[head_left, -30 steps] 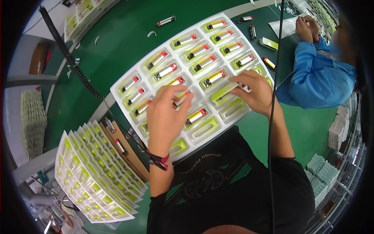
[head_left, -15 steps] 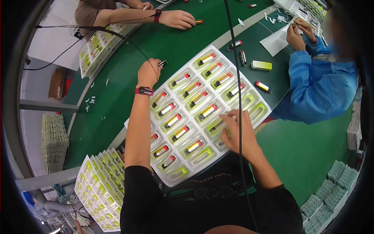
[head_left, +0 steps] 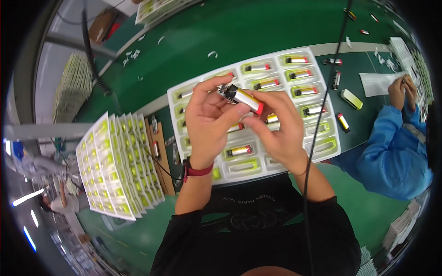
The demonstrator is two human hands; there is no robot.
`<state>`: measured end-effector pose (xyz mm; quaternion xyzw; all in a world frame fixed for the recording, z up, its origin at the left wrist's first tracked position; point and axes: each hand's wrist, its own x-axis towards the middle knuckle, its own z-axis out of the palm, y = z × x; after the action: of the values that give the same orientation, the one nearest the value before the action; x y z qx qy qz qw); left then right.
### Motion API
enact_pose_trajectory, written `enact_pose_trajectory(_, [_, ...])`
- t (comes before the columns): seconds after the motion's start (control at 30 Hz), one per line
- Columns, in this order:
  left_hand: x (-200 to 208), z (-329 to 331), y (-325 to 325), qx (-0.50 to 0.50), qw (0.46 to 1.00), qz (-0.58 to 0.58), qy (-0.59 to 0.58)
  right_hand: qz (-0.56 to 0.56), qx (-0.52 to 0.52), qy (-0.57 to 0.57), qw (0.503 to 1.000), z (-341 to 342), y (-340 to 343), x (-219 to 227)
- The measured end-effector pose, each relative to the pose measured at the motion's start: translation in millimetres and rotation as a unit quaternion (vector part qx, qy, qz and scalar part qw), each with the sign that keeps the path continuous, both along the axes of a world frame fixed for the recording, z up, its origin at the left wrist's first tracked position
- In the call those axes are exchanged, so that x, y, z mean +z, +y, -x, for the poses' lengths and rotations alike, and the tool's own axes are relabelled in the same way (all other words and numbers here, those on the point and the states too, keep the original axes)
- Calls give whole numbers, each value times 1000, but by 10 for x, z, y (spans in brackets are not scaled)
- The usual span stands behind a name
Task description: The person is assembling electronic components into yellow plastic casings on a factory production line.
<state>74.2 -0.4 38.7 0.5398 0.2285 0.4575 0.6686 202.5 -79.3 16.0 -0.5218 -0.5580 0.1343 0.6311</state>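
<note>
Above the white plastic tray (head_left: 279, 76), my left hand (head_left: 207, 119) grips a small battery assembly (head_left: 245, 98) between thumb and fingers. It has a silver-yellow body, a black end with metal parts and a red end. The thumb and fingers of my right hand (head_left: 285, 131) close around the red end. The assembly is tilted, red end toward the lower right. Several similar assemblies lie in the tray's green-lined pockets, such as a battery assembly (head_left: 239, 151) below my hands. Some near-side pockets hold none. My hands hide part of the tray.
Stacked trays (head_left: 110, 170) stand at the left, near a brown board (head_left: 162, 156). Loose assemblies and a pale green case (head_left: 351, 99) lie right of the tray. A co-worker in a blue sleeve (head_left: 384, 152) works there. A dark cable (head_left: 317, 124) hangs across the view.
My left hand has come back from the table beyond the tray, and my right hand has risen from the near-right pockets. Both now meet at the battery assembly. The view has turned.
</note>
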Motion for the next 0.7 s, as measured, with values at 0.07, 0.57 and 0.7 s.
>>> enact_pose_trajectory(0.07, [-42,107,-67,-1,1000,-10,-9,6,21,26,999,26,-3,1])
enact_pose_trajectory(0.57, [-111,817,211,-13,998,-42,37,116,154,233,953,292,38,194])
enact_pose_trajectory(0.7, [-184,844,312,-13,1000,-23,-1,142,162,317,924,388,136,164])
